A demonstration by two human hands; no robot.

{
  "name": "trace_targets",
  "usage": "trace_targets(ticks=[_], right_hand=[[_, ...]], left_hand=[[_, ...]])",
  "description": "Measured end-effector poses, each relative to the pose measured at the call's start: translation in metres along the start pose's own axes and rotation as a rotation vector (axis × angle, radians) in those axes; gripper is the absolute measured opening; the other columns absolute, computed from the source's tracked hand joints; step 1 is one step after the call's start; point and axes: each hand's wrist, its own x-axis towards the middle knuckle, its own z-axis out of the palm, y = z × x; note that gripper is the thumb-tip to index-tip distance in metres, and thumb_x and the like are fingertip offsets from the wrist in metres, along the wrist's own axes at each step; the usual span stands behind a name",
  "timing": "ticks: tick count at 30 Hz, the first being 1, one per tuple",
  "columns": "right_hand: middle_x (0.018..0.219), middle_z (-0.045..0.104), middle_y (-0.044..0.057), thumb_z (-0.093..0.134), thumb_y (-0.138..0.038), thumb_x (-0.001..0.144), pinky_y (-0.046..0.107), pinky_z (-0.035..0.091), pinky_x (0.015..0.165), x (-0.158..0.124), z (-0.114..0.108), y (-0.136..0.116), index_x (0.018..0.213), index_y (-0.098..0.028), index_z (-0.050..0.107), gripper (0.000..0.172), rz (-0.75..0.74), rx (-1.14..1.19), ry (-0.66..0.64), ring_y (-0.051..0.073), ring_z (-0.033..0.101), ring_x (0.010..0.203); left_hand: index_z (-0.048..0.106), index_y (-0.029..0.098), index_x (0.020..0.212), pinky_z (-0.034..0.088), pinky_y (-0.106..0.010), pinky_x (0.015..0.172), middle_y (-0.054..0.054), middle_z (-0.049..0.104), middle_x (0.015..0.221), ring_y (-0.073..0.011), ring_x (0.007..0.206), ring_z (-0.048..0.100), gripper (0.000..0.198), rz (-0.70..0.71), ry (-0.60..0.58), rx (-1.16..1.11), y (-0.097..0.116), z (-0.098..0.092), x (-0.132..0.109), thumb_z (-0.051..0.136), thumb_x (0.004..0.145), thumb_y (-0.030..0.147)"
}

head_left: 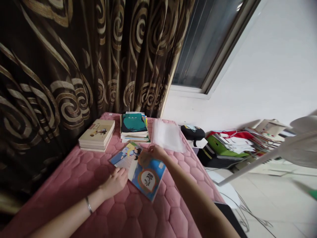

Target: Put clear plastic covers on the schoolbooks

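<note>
**Item: blue book** (pixel 146 177). It lies flat, cover up, on the pink quilted tabletop (pixel 138 218), near the middle and straight ahead of the person. Its pale spine edge is turned to the left. The long axis appears to run away from the person, skewed a little to the right at the far end. A second illustrated booklet (pixel 123 156) lies partly beneath its far-left corner.

**Left hand** (pixel 116 182). It is laid palm down on the tabletop with the fingers loosely curled. The fingertips are set against the near end of the spine edge, and nothing is gripped. A thin bracelet (pixel 88 205) is worn at the wrist.

**Right hand** (pixel 155 152). It is reached across to the book's far edge, with the fingers placed on the far corner. Whether that corner is pinched or merely touched cannot be told.

**Relation.** The book is bracketed between the hands, the left at the near-left and the right at the far side. Both are in contact, so neither is clearly nearer.

**Further back.**
- A stack of beige books (pixel 97 134) at the left.
- A stack topped by a green book (pixel 134 124) at the centre.
- A pile of clear plastic sleeves (pixel 167 135) just beside it to the right.

**Surroundings.** A dark patterned curtain (pixel 61 66) is hung behind the tabletop. Loose papers (pixel 230 142) are heaped on the floor to the right.
</note>
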Motion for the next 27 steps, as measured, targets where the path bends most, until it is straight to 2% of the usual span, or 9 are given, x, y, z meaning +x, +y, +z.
trace_targets(ticks=[2, 5, 8, 10, 13, 18, 23, 27], right_hand=[[0.084, 0.075, 0.005, 0.062, -0.021, 0.083, 0.024, 0.052, 0.066, -0.024, 0.0, 0.008, 0.104, -0.018, 0.073, 0.023, 0.023, 0.051, -0.023, 0.016, 0.068, 0.072], [0.067, 0.071, -0.001, 0.056, -0.017, 0.084, 0.021, 0.049, 0.052, -0.059, 0.008, 0.016, 0.127, -0.02, 0.062, 0.043, 0.045, 0.193, -0.073, 0.012, 0.063, 0.052], [0.059, 0.066, -0.006, 0.055, -0.015, 0.082, 0.02, 0.048, 0.05, -0.08, 0.017, 0.017, 0.139, -0.022, 0.051, 0.058, 0.054, 0.388, -0.062, 0.011, 0.06, 0.048], [0.06, 0.066, -0.005, 0.055, -0.015, 0.08, 0.019, 0.047, 0.052, -0.085, 0.022, 0.015, 0.137, -0.022, 0.053, 0.058, 0.051, 0.401, -0.025, 0.011, 0.059, 0.05], [0.065, 0.067, -0.002, 0.053, -0.014, 0.081, 0.02, 0.046, 0.056, -0.084, 0.025, 0.011, 0.131, -0.02, 0.06, 0.05, 0.034, 0.297, 0.038, 0.012, 0.061, 0.059], [0.083, 0.074, 0.002, 0.047, -0.015, 0.087, 0.024, 0.049, 0.067, -0.081, 0.029, 0.005, 0.134, -0.021, 0.057, 0.049, 0.019, 0.224, 0.076, 0.016, 0.067, 0.073], [0.113, 0.071, 0.012, 0.04, -0.014, 0.091, 0.027, 0.049, 0.086, -0.08, 0.035, 0.002, 0.136, -0.013, 0.054, 0.047, -0.008, 0.175, 0.111, 0.02, 0.067, 0.099], [0.111, 0.069, 0.013, 0.037, -0.017, 0.094, 0.029, 0.05, 0.085, -0.083, 0.04, 0.001, 0.138, -0.018, 0.052, 0.046, 0.018, 0.071, 0.127, 0.021, 0.066, 0.096]], left_hand=[[0.064, 0.014, 0.113, 0.039, -0.035, 0.083, -0.009, 0.067, 0.101, -0.019, 0.089, 0.056, 0.032, -0.022, -0.034, -0.01, -0.012, 0.0, -0.005, 0.044, 0.09, 0.006], [0.066, 0.016, 0.11, 0.039, -0.037, 0.085, -0.009, 0.067, 0.102, -0.0202, 0.09, 0.057, 0.032, -0.063, -0.092, -0.061, -0.03, 0.006, 0.001, 0.044, 0.089, 0.005], [0.067, 0.019, 0.106, 0.038, -0.039, 0.09, -0.009, 0.068, 0.105, -0.021, 0.093, 0.058, 0.031, -0.158, -0.099, -0.149, -0.046, 0.017, 0.018, 0.046, 0.088, 0.004], [0.067, 0.02, 0.104, 0.037, -0.04, 0.091, -0.009, 0.068, 0.106, -0.0215, 0.096, 0.058, 0.03, -0.204, -0.073, -0.188, -0.054, 0.023, 0.029, 0.047, 0.088, 0.005], [0.068, 0.021, 0.1, 0.037, -0.041, 0.09, -0.008, 0.07, 0.104, -0.0219, 0.096, 0.058, 0.027, -0.225, -0.05, -0.196, -0.06, 0.028, 0.038, 0.047, 0.09, 0.008], [0.067, 0.021, 0.101, 0.034, -0.041, 0.095, -0.007, 0.07, 0.102, -0.021, 0.097, 0.057, 0.027, -0.228, -0.021, -0.19, -0.059, 0.037, 0.033, 0.048, 0.089, 0.006], [0.067, 0.022, 0.103, 0.033, -0.042, 0.096, -0.006, 0.07, 0.103, -0.0209, 0.097, 0.057, 0.03, -0.25, -0.008, -0.198, -0.057, 0.045, 0.028, 0.047, 0.089, 0.006], [0.067, 0.024, 0.105, 0.033, -0.043, 0.096, -0.006, 0.07, 0.107, -0.0211, 0.099, 0.057, 0.032, -0.265, -0.047, -0.231, -0.057, 0.038, 0.031, 0.046, 0.089, 0.007]])
